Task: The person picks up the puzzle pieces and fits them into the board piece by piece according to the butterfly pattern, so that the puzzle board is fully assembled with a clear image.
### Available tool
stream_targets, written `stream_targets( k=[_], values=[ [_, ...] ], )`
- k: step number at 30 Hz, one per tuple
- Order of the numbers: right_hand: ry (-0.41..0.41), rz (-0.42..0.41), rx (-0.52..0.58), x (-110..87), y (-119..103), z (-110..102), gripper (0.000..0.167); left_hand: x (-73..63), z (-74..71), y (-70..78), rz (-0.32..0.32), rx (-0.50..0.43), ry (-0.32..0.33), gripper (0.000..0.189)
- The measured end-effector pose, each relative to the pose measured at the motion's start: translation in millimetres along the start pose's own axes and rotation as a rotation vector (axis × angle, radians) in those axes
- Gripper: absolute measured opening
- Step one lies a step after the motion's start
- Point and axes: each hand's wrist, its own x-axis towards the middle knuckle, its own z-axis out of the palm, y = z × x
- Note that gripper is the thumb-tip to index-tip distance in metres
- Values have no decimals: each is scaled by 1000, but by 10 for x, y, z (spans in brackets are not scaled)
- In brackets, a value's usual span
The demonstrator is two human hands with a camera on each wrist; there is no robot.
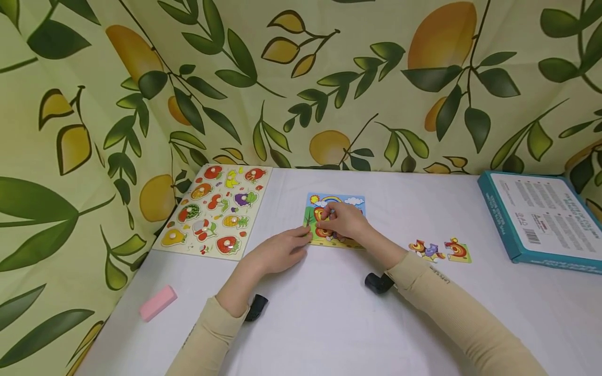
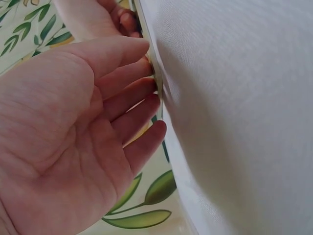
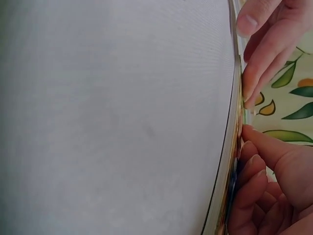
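A colourful jigsaw puzzle board [image 1: 355, 200] with a sun, rainbow and clouds lies on the white table. My right hand [image 1: 347, 220] is over its middle, thumb and curled fingers at a puzzle piece with an orange-red cartoon figure [image 1: 319, 214]. In the right wrist view the right hand's thumb [image 3: 266, 142] meets the board's surface, and the fingers bend in close below it. My left hand [image 1: 280, 250] rests at the board's left edge, fingertips on the rim. In the left wrist view the left hand's fingers [image 2: 129, 122] are extended and loosely spread, palm showing.
Two loose puzzle pieces, one purple and orange [image 1: 427, 250] and one with a red round shape [image 1: 458, 251], lie right of the board. A fruit knob puzzle [image 1: 213, 209] is at left, a pink block [image 1: 158, 303] nearer, a teal-edged box [image 1: 550, 219] at right. Patterned cloth [image 1: 301, 120] hangs behind.
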Motion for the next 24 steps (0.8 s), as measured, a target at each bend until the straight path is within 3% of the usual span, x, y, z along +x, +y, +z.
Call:
stream_targets(
  k=[17, 24],
  values=[
    [-57, -109, 76, -45, 110, -46, 25, -16, -3, 39, -10, 10, -10, 47],
    [21, -243, 76, -402, 330, -204, 15, -22, 14, 58, -4, 57, -8, 48]
  ],
)
